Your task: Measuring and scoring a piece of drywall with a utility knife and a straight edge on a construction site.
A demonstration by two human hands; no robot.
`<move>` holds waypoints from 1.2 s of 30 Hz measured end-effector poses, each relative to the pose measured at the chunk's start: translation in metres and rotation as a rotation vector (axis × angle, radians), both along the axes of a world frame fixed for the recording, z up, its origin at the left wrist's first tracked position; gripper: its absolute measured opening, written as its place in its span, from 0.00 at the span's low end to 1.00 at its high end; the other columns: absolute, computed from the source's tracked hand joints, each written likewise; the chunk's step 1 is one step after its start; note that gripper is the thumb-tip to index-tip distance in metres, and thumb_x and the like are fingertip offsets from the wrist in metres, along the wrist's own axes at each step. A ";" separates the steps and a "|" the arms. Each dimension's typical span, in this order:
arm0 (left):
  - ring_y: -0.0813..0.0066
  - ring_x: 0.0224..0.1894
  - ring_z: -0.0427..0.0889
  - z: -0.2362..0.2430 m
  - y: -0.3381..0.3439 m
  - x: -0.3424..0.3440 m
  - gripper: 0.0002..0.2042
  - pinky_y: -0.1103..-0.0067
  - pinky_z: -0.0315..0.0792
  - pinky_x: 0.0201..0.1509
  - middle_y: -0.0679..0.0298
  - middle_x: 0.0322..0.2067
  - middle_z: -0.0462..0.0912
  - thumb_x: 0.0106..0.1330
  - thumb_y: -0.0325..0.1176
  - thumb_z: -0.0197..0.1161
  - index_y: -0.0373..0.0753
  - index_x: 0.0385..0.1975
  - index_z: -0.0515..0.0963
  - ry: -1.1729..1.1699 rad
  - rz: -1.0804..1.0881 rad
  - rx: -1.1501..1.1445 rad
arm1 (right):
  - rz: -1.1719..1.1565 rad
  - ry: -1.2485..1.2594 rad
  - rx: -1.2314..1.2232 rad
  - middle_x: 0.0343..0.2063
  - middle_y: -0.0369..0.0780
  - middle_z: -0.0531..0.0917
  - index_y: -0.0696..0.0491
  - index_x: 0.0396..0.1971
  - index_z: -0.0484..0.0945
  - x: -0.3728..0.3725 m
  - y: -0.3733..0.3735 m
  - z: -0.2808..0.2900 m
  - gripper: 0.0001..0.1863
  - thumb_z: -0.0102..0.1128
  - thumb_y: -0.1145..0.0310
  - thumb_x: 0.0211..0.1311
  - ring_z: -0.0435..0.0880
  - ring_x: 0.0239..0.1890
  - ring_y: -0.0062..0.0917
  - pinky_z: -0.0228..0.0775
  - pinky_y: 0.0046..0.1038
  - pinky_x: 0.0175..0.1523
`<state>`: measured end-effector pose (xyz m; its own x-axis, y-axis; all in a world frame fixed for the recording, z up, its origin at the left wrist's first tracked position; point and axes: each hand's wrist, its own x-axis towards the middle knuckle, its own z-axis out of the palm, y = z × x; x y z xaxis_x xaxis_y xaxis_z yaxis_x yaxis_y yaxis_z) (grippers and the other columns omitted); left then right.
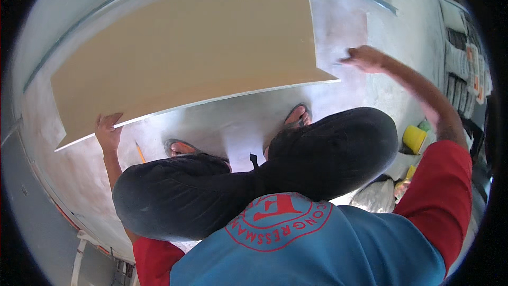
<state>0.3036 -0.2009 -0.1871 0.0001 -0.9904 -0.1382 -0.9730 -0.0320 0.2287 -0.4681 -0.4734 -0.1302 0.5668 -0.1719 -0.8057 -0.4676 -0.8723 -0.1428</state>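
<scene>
- The large tan board (185, 53) lies tilted over the grey concrete floor (233, 122), far from the squatting person's knees.
- The left hand (108, 131) has its grip clamped on the board's near left edge.
- The right hand (365, 58) hovers just beyond the board's right corner, blurred; its grip cannot be told.
- A pencil (140, 152) lies on the floor near the left sandal (180, 148).
- A yellow cup (414, 139) sits at right.

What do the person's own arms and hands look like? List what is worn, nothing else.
Both arms wear short red sleeves joined to a blue shirt with a round red print. The forearms are bare. The left hand and right hand are bare: no gloves, watch or rings show. The right hand is blurred.
</scene>
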 end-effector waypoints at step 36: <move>0.60 0.51 0.81 0.030 0.000 -0.024 0.28 0.71 0.76 0.55 0.61 0.50 0.82 0.48 0.14 0.59 0.46 0.51 0.79 -0.050 -0.124 0.072 | -0.361 0.167 -0.396 0.37 0.42 0.77 0.44 0.53 0.78 -0.163 0.014 0.106 0.17 0.52 0.71 0.65 0.79 0.39 0.31 0.73 0.34 0.44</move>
<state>0.2797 -0.2009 -0.1568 -0.1133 -0.9707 -0.2118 -0.9806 0.0749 0.1813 -0.6315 -0.4594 -0.0238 0.2859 -0.6392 -0.7139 -0.7350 -0.6243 0.2647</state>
